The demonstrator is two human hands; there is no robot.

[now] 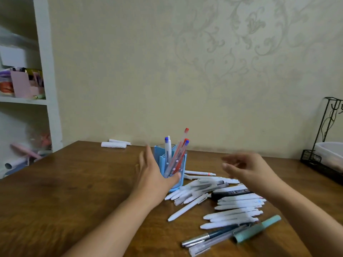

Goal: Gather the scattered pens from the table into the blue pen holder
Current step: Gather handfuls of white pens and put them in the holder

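The blue pen holder stands upright mid-table with several pens in it, red and blue caps sticking up. My left hand wraps its left side, thumb across the front. My right hand hovers blurred to the right of the holder, above the pile, fingers spread and empty. Scattered pens lie in a heap right of the holder: mostly white ones, a black marker, a teal pen and a silver-tipped dark pen.
Two rolled white papers lie at the table's far edge by the wall. A black wire rack with a white tub sits at the right edge. White shelves with clutter stand at left.
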